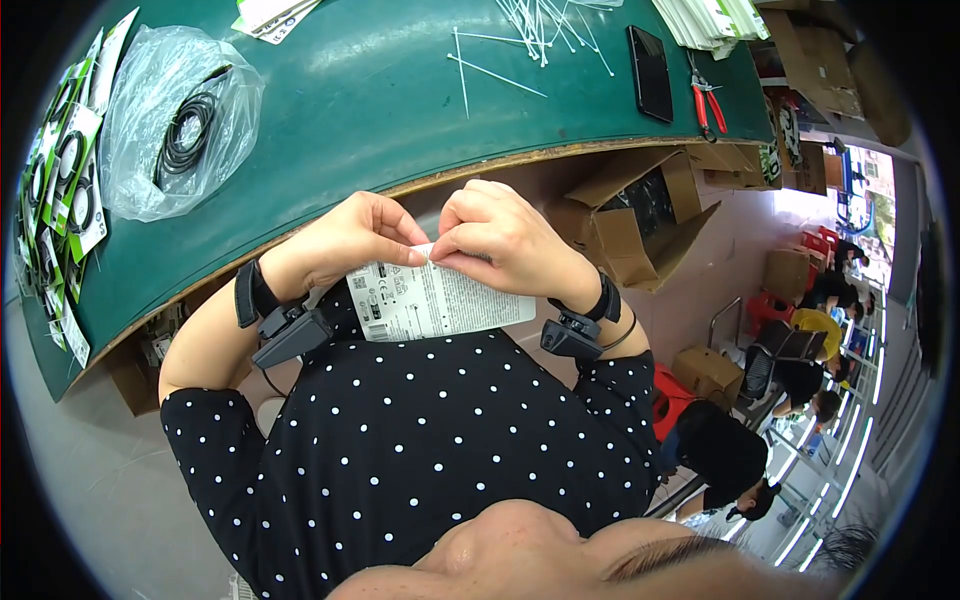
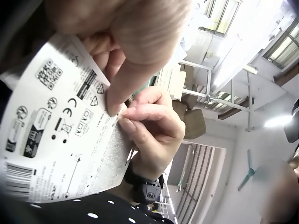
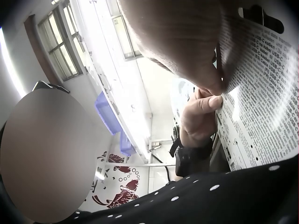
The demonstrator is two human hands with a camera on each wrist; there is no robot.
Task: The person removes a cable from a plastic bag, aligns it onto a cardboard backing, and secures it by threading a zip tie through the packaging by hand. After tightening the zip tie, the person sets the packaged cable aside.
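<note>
A white printed packaging card is held in front of the person's body, just below the table's front edge. Its text side, with a QR code, CE mark and barcode, faces up in the head view. The left hand pinches the card's upper edge between thumb and fingers. Right beside it, the right hand pinches the same edge, thumb and fingertips nearly meeting the left thumb. A hanging slot shows at one end of the card in the right wrist view. What lies behind the card is hidden.
On the green table lie a clear plastic bag with a coiled black cable, carded cables, white zip ties, a phone and red-handled pliers. An open cardboard box stands below the edge.
</note>
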